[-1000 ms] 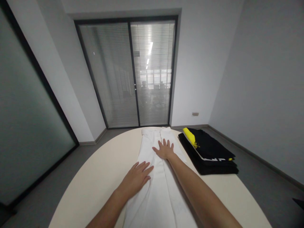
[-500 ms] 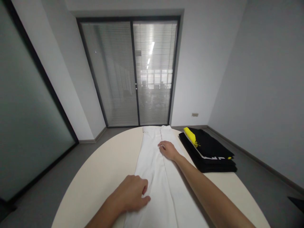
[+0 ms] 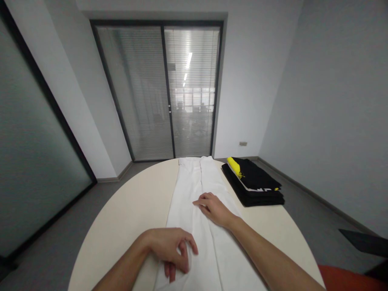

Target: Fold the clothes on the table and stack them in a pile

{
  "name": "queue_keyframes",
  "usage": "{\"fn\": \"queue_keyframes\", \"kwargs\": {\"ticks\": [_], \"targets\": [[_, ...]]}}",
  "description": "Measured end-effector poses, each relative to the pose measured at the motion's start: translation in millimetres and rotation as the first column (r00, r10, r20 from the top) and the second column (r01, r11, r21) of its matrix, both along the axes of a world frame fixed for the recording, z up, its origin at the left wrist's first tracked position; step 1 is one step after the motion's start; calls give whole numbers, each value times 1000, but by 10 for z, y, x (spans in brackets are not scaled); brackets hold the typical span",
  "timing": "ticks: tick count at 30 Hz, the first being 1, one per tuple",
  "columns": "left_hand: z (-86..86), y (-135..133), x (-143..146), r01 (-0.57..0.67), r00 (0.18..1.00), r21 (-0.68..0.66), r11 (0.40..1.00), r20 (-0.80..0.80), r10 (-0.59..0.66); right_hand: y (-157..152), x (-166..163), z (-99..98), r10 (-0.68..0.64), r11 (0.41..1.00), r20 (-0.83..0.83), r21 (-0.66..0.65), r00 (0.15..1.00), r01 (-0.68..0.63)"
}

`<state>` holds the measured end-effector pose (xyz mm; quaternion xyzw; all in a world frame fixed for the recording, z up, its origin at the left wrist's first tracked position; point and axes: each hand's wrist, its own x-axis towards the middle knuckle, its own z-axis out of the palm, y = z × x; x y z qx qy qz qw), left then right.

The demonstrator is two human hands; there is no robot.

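A long white garment [image 3: 203, 246], folded lengthwise into a strip, lies across the table from the near side to the far edge. A seam or fold line runs down it. On its left near part is my left hand [image 3: 174, 246], fingers bent and apart, nothing visible between them. Farther along, my right hand [image 3: 214, 208] rests on the cloth, forefinger stretched out and the others loosely curved. I cannot tell the kind of garment, since its near end runs out of view.
A stack of folded black clothes [image 3: 254, 182], the top one with a yellow patch, lies at the table's right. The table [image 3: 130, 210] is round and cream. Something red [image 3: 345, 279] and a dark flat object [image 3: 363, 241] show at lower right. Glass doors with blinds [image 3: 157, 93] stand beyond.
My right hand has moved nearer along the white garment. My left hand has turned, fingers now pointing down toward the cloth. The view has shifted slightly right, revealing the red thing.
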<state>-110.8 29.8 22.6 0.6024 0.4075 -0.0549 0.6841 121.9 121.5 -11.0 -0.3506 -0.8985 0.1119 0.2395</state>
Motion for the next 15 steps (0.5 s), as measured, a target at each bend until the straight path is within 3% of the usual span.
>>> {"fn": "queue_keyframes", "kwargs": {"ticks": [3, 5, 11, 15], "targets": [[-21, -20, 22, 67, 986, -26, 997, -149, -70, -9, -23, -3, 3, 999, 26, 39, 1000, -4], [11, -45, 60, 95, 981, -4, 995, -167, -95, 2, -46, 19, 5, 998, 69, 65, 998, -10], [130, -91, 156, 11, 990, 94, 995, 138, -24, 41, -132, 58, -49, 993, 130, 112, 990, 34], [37, -94, 176, 86, 983, 26, 996, 160, -89, 49, -176, 36, -69, 993, 122, 104, 990, 56]]}}
